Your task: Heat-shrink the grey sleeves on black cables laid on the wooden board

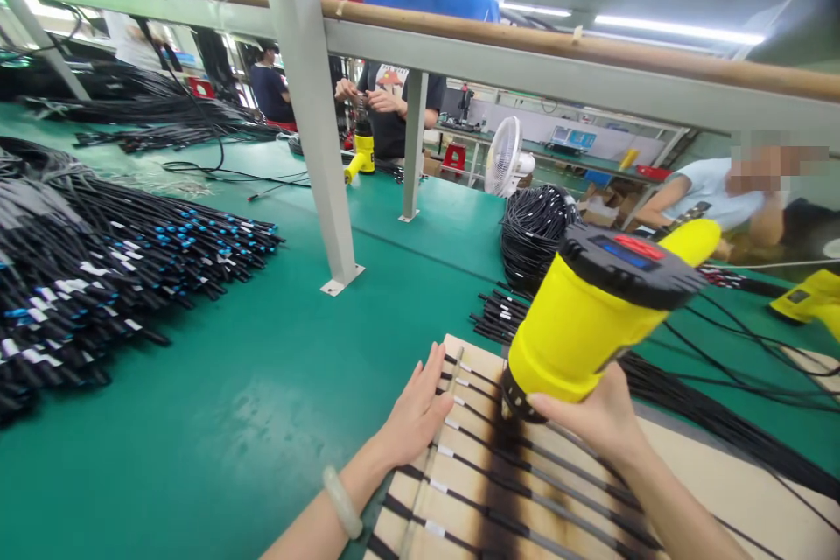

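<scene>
My right hand [604,420] is wrapped around the yellow body of a heat gun [577,324], whose black nozzle points down at a row of black cables [486,512]. These cables lie side by side across a pale wooden board [715,468], each with a small white label. A dark scorched band [504,472] runs over the board under the nozzle. My left hand [415,416] rests with fingers stretched out along the board's left edge, by the cable ends and a thin rod [434,446] lying across them.
Large cable bundles [131,271] cover the left of the green table [276,420]. A metal post [315,131] holds up a shelf. Beyond are a coiled cable stack [535,232], a white fan [505,156] and another heat gun [810,302]. Several people sit or stand around.
</scene>
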{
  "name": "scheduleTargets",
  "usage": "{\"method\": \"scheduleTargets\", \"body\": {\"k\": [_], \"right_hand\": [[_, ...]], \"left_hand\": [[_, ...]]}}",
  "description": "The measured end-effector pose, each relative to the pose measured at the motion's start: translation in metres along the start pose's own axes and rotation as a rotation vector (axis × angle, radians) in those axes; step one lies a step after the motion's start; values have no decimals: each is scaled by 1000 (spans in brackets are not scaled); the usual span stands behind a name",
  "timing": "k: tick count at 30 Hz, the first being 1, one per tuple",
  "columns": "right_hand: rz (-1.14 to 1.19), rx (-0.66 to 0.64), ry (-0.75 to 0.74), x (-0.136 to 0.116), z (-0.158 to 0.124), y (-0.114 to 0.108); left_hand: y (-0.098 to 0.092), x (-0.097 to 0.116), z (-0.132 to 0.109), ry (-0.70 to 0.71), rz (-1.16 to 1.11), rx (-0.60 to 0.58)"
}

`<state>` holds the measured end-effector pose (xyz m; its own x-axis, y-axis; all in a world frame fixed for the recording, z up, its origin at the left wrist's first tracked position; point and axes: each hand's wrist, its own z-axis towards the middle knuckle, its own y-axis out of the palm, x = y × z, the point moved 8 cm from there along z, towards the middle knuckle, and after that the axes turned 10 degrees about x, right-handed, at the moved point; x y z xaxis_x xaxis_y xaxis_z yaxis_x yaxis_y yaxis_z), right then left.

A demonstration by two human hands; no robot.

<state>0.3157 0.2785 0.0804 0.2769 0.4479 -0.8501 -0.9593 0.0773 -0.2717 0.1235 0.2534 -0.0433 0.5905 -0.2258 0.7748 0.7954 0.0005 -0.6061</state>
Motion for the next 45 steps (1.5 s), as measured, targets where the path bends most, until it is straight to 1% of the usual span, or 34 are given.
{"method": "scheduleTargets", "body": {"k": [3,6,8,14,16,19,22,26,28,31,34,36,40,45], "right_hand": [[-45,49,-17,4,7,-5],[-32,18,18,6,0,-6],[-28,34,29,7,-1,-6],[-16,128,12,15,29,-6],[-22,146,26,17,29,-9],[7,100,77,14,11,-10],[40,64,106,4,-13,-14],[41,34,54,-10,-31,-22],[44,23,49,-13,-37,-27],[74,96,115,-14,-45,-39],[111,162,168,-17,-53,-45],[98,153,170,-19,-55,-42],[92,91,131,-19,-56,-35],[43,86,108,-11,-62,-39]], "left_hand": [[0,-1,-1,22,1,6],[0,-1,-1,28,8,2],[0,-1,-1,25,12,-3],[1,-2,-1,32,-4,-7],[2,-3,-1,35,-10,-5],[1,-3,-1,26,-7,-3],[0,-1,-1,16,4,-6],[-2,1,0,3,5,7],[-4,3,0,-10,-22,26],[-11,8,-2,-51,-72,49],[-18,12,-11,-103,-104,31],[-21,14,-20,-120,-127,24],[-23,11,-35,-138,-198,57],[-17,3,-41,-111,-238,92]]}}
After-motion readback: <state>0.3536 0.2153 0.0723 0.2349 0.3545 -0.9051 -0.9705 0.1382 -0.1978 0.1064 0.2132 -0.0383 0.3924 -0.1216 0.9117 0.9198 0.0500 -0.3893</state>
